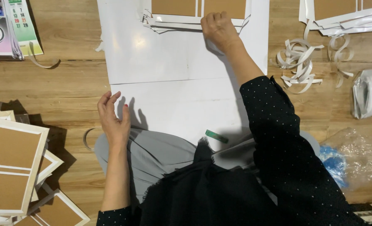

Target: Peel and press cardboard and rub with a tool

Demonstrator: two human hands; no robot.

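**Both hands laid on white sheets over a wooden floor**

A large white sheet [161,50] was seen spread at the centre of the view, with a second white sheet [182,109] lapped under its near edge toward 6 o'clock. The left hand [114,119] was laid flat at the left edge of the nearer sheet, at about 8 o'clock from the centre; its fingers were stretched out and slightly spread, nothing being held. The right hand [218,28] was reached out to 12 o'clock, its fingers curled and pressed together on the near edge of a stack of brown boards with white borders [196,12]. Whether a board was pinched could not be told, the fingertips being hidden under the knuckles.

A small green strip [216,136] was seen at 5 o'clock on the nearer sheet, just beside the dark dotted sleeve [273,121]. Curled white paper strips [299,62] were scattered at 2 o'clock on the wooden floor [64,79], with another pile of bordered boards [340,12] beyond them at 1 o'clock. More brown boards [10,163] were heaped at 8 o'clock. A calendar [21,21] was placed at 10 o'clock, and crumpled clear plastic [357,155] at 4 o'clock.
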